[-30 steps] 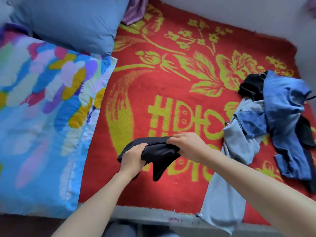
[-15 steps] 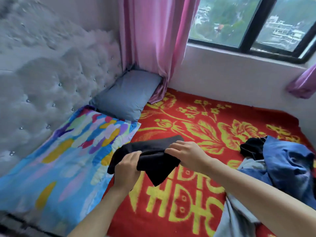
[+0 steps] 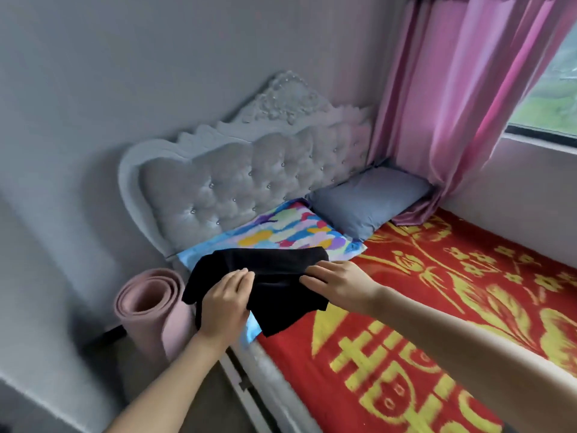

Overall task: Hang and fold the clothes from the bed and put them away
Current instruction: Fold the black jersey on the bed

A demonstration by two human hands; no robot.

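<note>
We are holding a black piece of clothing up in the air with both hands, and it is folded over on itself. It is hanging above the near corner of the bed, over the edge of the colourful quilt. It is not lying on the bed.

Our left hand is gripping the left part of the clothing. Its fingers are curling over the top and the cloth is bunching under the palm. Our right hand is holding the right part. Its fingers are lying over the top edge, and its thumb is hiding under the cloth. One corner of the clothing is hanging down in a point between our two arms.

A red blanket with yellow flowers and big yellow signs is covering most of the bed. A grey-blue pillow is lying at the head of the bed, just beside the quilt. A padded white headboard is standing behind them, against the grey wall.

A rolled-up pink mat is standing on the floor, just beside the bed corner. A pink curtain is hanging by the window, and its bottom end is touching the bed next to the pillow
</note>
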